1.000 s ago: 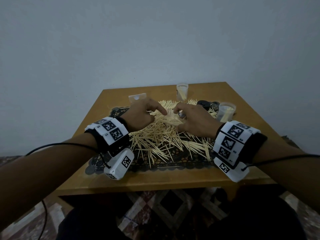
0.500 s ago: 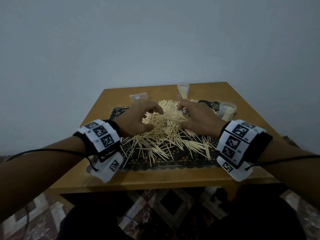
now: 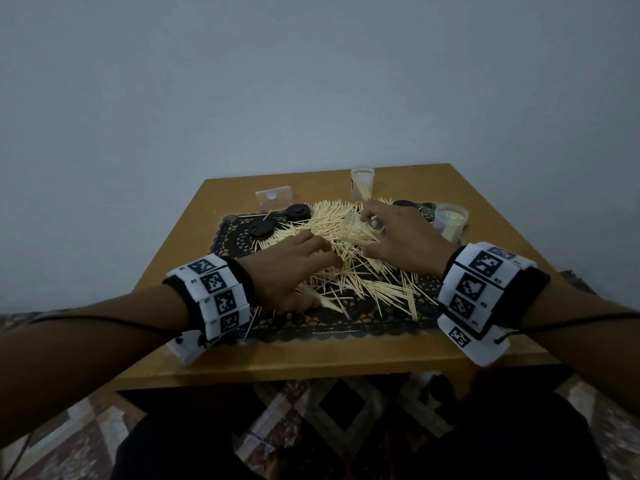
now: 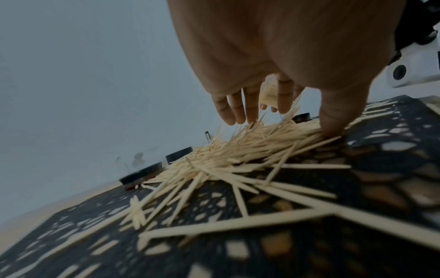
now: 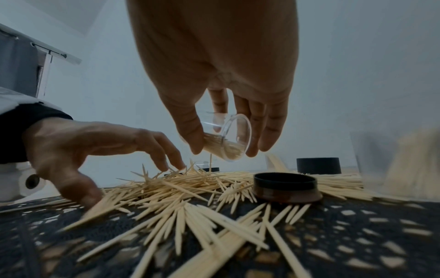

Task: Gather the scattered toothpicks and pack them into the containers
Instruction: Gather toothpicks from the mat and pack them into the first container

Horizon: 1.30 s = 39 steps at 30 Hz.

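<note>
Pale toothpicks (image 3: 349, 268) lie in a loose heap on a black lace mat (image 3: 346, 327). My left hand (image 3: 294, 268) spreads over the heap's near left side. Its curved fingers (image 5: 166, 159) and thumb touch the sticks (image 4: 238, 150) without gripping any. My right hand (image 3: 381, 230) holds a small clear container (image 5: 226, 139) tipped on its side just above the heap, pinched between thumb and fingers, with toothpicks inside. An upright container (image 3: 362, 181) with some sticks stands at the back. Another container (image 3: 450, 220) stands at the right.
The mat lies on a small wooden table (image 3: 311, 362) against a grey wall. Black lids (image 3: 297, 213) (image 3: 260, 228) lie left of the heap, and more lids (image 5: 285, 188) lie near my right hand. A clear plastic piece (image 3: 273, 199) stands at the back left.
My hands have parted from the middle of the heap. The left hand drew back toward me and to the left. The right hand raised the tipped container.
</note>
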### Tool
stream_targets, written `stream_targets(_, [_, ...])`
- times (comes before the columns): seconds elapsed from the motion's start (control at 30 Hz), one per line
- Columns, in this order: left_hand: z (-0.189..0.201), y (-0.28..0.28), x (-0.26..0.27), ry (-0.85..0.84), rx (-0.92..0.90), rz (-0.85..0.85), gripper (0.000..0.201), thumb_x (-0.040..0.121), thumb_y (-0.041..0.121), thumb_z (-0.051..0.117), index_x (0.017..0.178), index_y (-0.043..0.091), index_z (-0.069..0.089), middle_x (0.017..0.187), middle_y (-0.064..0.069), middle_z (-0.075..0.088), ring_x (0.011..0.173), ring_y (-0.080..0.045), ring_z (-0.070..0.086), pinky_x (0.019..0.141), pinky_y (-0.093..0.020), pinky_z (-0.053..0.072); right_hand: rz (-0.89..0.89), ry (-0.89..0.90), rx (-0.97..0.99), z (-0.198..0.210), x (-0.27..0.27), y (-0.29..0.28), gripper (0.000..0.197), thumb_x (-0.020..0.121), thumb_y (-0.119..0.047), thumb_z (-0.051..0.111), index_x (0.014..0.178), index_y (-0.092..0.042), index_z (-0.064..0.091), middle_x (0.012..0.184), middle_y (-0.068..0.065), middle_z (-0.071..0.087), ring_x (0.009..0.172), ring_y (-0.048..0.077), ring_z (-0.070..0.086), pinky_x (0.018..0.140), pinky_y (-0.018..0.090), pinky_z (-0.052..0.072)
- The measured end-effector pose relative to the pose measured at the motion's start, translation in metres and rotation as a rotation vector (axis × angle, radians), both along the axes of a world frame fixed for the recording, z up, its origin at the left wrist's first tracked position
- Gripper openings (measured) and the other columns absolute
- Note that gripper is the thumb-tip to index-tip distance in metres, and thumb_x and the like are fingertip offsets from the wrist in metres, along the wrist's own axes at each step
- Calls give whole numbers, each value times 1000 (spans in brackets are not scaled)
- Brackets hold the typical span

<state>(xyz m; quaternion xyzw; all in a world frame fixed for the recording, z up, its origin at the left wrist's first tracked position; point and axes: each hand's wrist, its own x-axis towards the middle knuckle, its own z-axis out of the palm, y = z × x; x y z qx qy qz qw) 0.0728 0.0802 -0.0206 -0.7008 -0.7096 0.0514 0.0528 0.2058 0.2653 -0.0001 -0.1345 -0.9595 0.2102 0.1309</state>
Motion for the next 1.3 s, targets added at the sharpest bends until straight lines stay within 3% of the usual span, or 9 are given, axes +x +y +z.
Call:
stream_targets(0.13, [-1, 14, 0, 53, 55, 11, 60, 87, 41, 63, 138, 17, 41, 136, -8, 43, 121, -22, 39, 103, -38, 38, -20, -5, 8, 3, 2, 2, 47, 79, -21, 78, 121, -17, 55, 118, 7, 63, 90, 16, 56, 70, 24, 38])
stream_targets(0.23, [5, 10, -1, -19, 113, 27, 51, 89, 40, 62, 130, 15, 47, 128, -8, 49, 113, -23, 44, 96, -36, 43, -32, 0, 7, 5, 4, 4, 48, 78, -22, 78, 120, -17, 55, 117, 6, 64, 91, 20, 60, 72, 27, 42])
stream_targets(0.33, [14, -10, 4, -110, 193, 52, 30, 91, 26, 59, 118, 14, 52, 113, -4, 51, 100, -18, 47, 86, -32, 45, -41, -2, 8, 5, 4, 5, 48, 77, -23, 79, 118, -16, 56, 116, 7, 65, 92, 22, 61, 75, 30, 46])
stream_targets(0.5, [19, -61, 25, -228, 30, 83, 11, 89, 16, 53, 94, 25, 51, 94, 9, 48, 77, -2, 43, 68, -20, 40, -29, 9, 12, 5, 5, 5, 48, 77, -23, 79, 119, -16, 56, 117, 6, 64, 93, 20, 60, 72, 27, 41])
stream_targets(0.6, [16, -85, 34, -293, -222, 91, 8, 90, 23, 53, 92, 29, 49, 96, 14, 46, 79, 1, 44, 71, -21, 42, -24, 13, 15, 7, 4, 5, 48, 78, -23, 78, 120, -16, 55, 118, 6, 64, 91, 15, 56, 72, 25, 37])
stream_targets(0.67, [13, -93, 36, -319, -275, 118, 9, 91, 23, 52, 96, 29, 49, 101, 14, 43, 83, 0, 43, 75, -23, 43, -24, 14, 15, 9, 4, 5, 48, 78, -24, 78, 120, -16, 55, 119, 6, 64, 91, 14, 54, 72, 24, 35])
stream_targets(0.87, [4, -70, 30, -317, -122, 135, 21, 87, 6, 54, 104, 18, 59, 107, 5, 48, 91, -8, 46, 81, -24, 42, -26, 5, 39, 10, 4, 2, 46, 80, -25, 76, 120, -16, 55, 120, 6, 63, 92, 15, 52, 71, 24, 33])
stream_targets(1.13, [-4, -24, 25, -306, -15, 218, 31, 89, 6, 54, 119, 12, 60, 116, -3, 53, 104, -19, 52, 92, -31, 43, -19, 13, 8, 8, 5, 4, 47, 78, -23, 78, 118, -16, 55, 118, 6, 64, 92, 15, 54, 73, 24, 36])
stream_targets(1.3, [7, -20, 40, -316, 197, 158, 21, 88, 4, 51, 104, 11, 61, 104, -1, 53, 89, -13, 50, 77, -28, 45, -21, 19, 4, 7, 6, 5, 46, 77, -23, 78, 116, -16, 55, 115, 6, 64, 93, 19, 58, 72, 28, 42])
